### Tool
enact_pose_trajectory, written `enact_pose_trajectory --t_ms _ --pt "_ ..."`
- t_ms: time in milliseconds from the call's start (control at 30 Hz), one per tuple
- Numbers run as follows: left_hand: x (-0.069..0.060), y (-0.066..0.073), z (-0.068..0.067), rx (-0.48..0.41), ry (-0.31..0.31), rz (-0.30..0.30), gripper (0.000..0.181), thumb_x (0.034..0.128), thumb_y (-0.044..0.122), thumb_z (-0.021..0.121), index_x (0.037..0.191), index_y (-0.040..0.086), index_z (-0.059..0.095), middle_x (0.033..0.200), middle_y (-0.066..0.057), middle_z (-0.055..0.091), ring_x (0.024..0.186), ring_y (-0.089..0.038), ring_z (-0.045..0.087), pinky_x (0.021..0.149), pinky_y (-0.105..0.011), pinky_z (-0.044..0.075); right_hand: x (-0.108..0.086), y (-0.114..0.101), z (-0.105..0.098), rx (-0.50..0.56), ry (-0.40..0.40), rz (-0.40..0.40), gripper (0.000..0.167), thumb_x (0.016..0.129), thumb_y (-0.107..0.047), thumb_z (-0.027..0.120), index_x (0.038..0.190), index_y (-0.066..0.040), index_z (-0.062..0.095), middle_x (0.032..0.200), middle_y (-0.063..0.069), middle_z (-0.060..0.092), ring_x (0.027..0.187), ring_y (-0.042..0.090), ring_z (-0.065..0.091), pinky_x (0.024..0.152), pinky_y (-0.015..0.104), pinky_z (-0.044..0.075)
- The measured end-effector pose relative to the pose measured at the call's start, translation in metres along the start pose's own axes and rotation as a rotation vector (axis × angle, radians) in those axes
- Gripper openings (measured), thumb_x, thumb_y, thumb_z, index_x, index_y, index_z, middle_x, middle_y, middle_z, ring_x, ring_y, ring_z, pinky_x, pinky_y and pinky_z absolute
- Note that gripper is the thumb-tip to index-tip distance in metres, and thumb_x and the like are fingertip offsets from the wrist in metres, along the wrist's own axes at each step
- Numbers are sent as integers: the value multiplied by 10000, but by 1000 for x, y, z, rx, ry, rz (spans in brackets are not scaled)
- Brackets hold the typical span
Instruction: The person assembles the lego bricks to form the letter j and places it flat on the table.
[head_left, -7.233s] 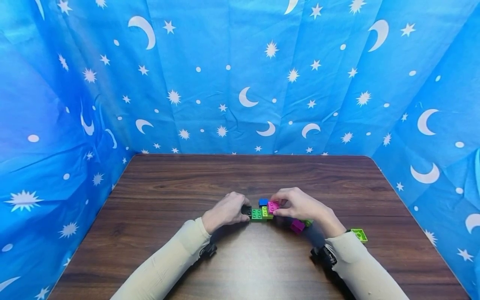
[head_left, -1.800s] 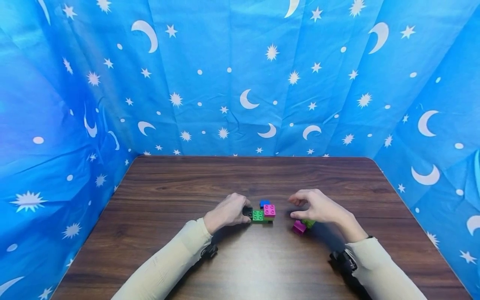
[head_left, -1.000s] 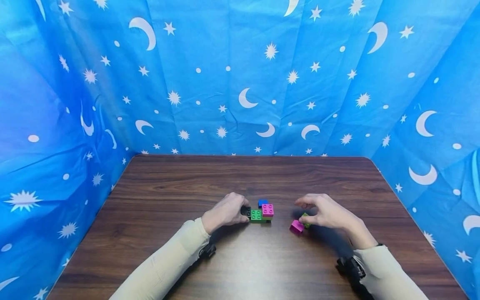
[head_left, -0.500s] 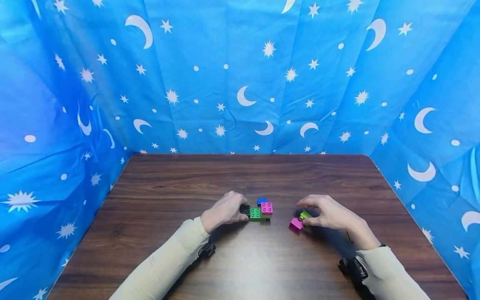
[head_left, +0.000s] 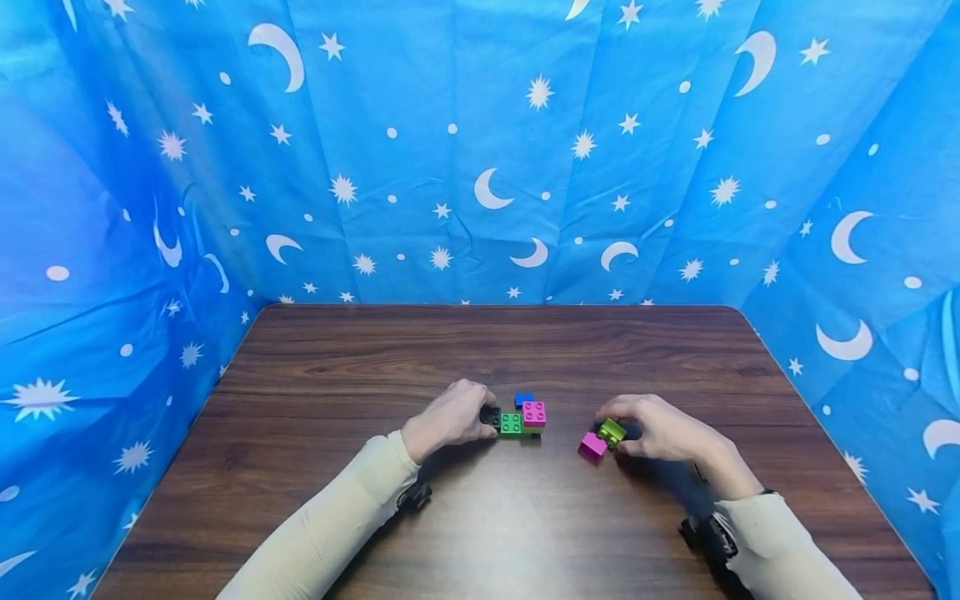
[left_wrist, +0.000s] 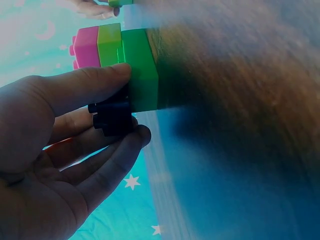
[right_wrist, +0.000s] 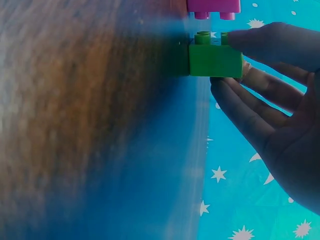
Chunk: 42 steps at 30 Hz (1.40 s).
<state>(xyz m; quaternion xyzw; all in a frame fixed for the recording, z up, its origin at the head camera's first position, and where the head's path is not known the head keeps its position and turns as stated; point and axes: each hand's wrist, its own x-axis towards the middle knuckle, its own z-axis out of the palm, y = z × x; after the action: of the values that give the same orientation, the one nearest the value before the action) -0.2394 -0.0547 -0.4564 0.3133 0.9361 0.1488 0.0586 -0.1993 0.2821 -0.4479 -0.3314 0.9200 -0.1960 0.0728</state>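
Right hand point(head_left: 660, 427): pinches the lime brick point(right_wrist: 216, 61), thumb at a stud, fingers on the opposite face. Handling: presumably light, stiff plastic, smooth but not fragile; best held by two opposite flat walls, clear of the studs. The brick lies on its side between the fingertips; the magenta brick point(head_left: 592, 446) sits just beyond them. Left hand point(head_left: 450, 419): grips the black brick point(left_wrist: 112, 116), joined bricks extending past its fingertips toward the right hand.
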Motion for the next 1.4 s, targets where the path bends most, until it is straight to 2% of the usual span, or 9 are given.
enact_pose_trajectory --t_ms 200,467,800,1100,1400 --pt "0 0 -1 -7 -2 -2 386 755 281 835 1079 95 737 965 -27 730 786 -104 630 727 -258 536 1 2 0 -15 8 -15 335 807 -77 751 1136 -89 691 1111 31 659 960 150 609 818 395 541" --pt "0 0 -1 -3 -2 2 355 754 287 833 1044 103 744 902 -5 716 722 -86 594 665 -234 513 2 2 -1 0 -22 32 319 813 -161 774 1121 -113 704 1023 -48 630 859 109 561 743 325 514" --pt "0 -1 0 -16 4 13 326 754 271 832 1024 110 747 866 14 704 703 -76 582 642 -221 500 4 6 -1 -15 -58 8 336 795 -140 786 1122 -118 707 1038 -43 630 860 82 552 728 282 507" --pt "0 -1 0 -26 -11 6 356 757 269 832 1059 104 742 906 2 713 728 -79 586 660 -220 502 5 5 -1 24 9 20 295 794 -132 770 1080 -124 696 978 -50 611 806 150 561 677 271 491" --pt "0 -1 -1 -42 -16 -2 367 755 257 834 1071 97 739 925 -11 718 744 -86 599 671 -220 510 12 1 -1 69 87 3 297 797 -140 776 1074 -140 668 1001 -54 647 873 117 604 776 380 562"
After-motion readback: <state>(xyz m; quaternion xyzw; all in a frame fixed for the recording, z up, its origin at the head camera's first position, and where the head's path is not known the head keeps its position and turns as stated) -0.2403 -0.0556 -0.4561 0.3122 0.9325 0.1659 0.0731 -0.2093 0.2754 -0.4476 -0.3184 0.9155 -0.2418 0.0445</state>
